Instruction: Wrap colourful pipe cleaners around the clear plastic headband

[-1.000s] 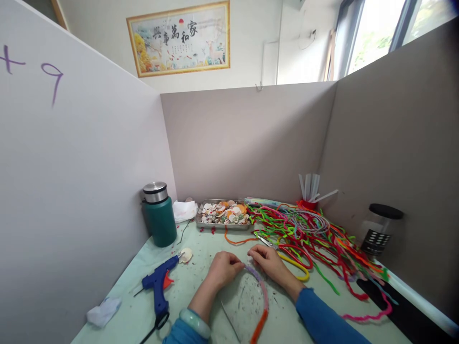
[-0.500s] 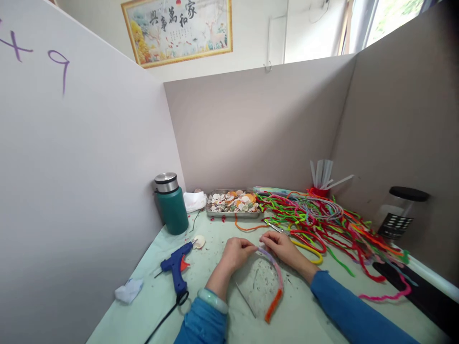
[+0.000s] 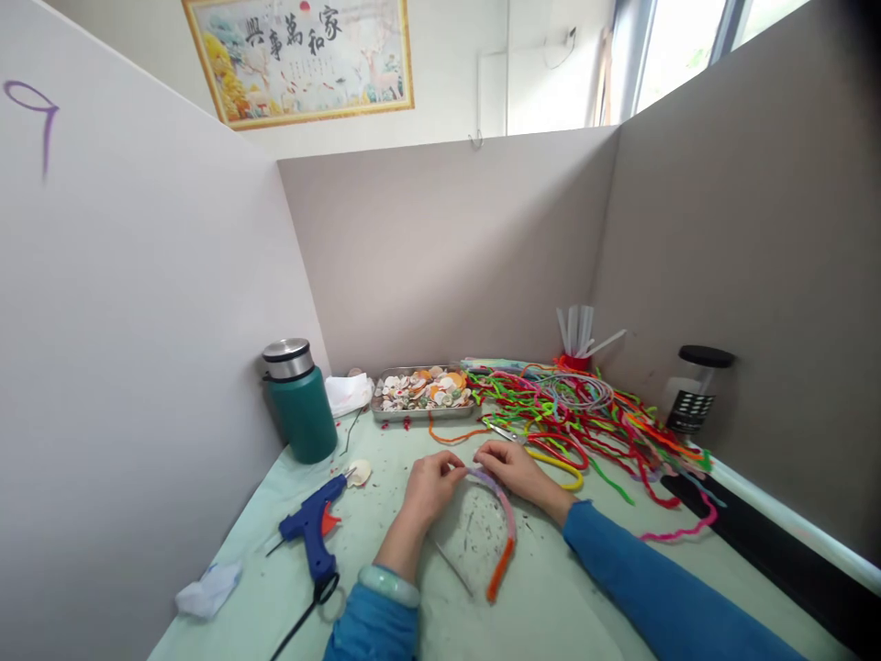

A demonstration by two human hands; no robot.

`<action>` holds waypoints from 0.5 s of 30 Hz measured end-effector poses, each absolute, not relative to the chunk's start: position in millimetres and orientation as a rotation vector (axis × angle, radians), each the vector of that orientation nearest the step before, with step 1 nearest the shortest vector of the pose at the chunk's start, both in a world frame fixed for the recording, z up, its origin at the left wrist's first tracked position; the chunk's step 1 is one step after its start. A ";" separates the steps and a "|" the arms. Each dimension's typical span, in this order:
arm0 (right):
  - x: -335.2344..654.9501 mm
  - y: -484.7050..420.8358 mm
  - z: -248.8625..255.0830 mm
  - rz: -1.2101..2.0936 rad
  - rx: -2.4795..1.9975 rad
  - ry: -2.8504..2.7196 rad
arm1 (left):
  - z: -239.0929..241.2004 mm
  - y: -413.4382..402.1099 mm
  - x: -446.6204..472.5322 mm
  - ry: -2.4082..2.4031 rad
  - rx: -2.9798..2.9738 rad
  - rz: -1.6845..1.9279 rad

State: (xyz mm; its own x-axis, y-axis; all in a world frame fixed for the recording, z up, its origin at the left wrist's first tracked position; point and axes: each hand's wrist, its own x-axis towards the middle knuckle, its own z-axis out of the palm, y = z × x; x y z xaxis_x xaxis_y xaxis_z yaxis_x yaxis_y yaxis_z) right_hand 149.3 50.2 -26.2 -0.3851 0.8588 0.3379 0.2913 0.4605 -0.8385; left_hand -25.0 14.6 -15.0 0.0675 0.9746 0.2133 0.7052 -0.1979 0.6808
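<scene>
Both hands work at the top of a thin headband (image 3: 510, 520), whose right side is wrapped in fuzzy purple, pink and orange. Its left side, a bare grey strip (image 3: 451, 565), runs down below my left wrist. My left hand (image 3: 432, 485) pinches the band at the end of the purple part. Close by on the right, my right hand (image 3: 513, 468) has thumb and fingers pressed together over the purple stretch; what lies between them is too small to make out. Behind the right hand lie scissors (image 3: 561, 468) with red and yellow handles.
A blue glue gun (image 3: 313, 532) lies left, its nozzle by a shell (image 3: 359, 473). Farther back stand a green bottle (image 3: 303, 413) and a metal tray (image 3: 427, 416) of shells and buttons. Colourful chenille stems (image 3: 585, 413) are heaped right, near a lidded jar (image 3: 692, 395). Partitions surround the table.
The whole view has shifted, so most things appear farther left. Both hands stay at the top of the headband, with little change in their hold.
</scene>
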 end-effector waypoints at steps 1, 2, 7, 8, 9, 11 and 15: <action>149.2 50.1 -26.7 0.888 -0.969 -1.904 | -14.9 14.9 -25.1 1.664 1.956 0.906; 149.2 50.1 -27.4 0.880 -0.976 -1.904 | -14.7 15.3 -25.2 1.657 1.958 0.901; 149.3 52.7 -32.5 0.816 -1.011 -1.905 | -15.4 19.0 -25.3 1.614 1.954 0.865; 149.4 53.4 -33.3 0.804 -1.017 -1.906 | -15.8 20.0 -25.4 1.603 1.954 0.858; 149.6 53.9 -33.9 0.791 -1.022 -1.908 | -16.3 20.9 -25.6 1.597 1.952 0.853; 150.0 54.2 -34.2 0.768 -1.031 -1.909 | -17.3 22.6 -26.2 1.593 1.945 0.848; 151.3 53.0 -33.5 0.715 -1.030 -1.934 | -19.3 24.3 -27.2 1.577 1.873 0.866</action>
State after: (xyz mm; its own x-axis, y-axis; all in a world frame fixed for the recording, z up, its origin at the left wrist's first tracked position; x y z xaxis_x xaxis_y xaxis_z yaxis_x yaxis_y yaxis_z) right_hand 151.3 53.0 -33.5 -0.3362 0.8565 0.3916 0.3957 0.5058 -0.7665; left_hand -27.2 24.3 -19.3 0.1095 0.9852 0.1321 0.6400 -0.1716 0.7489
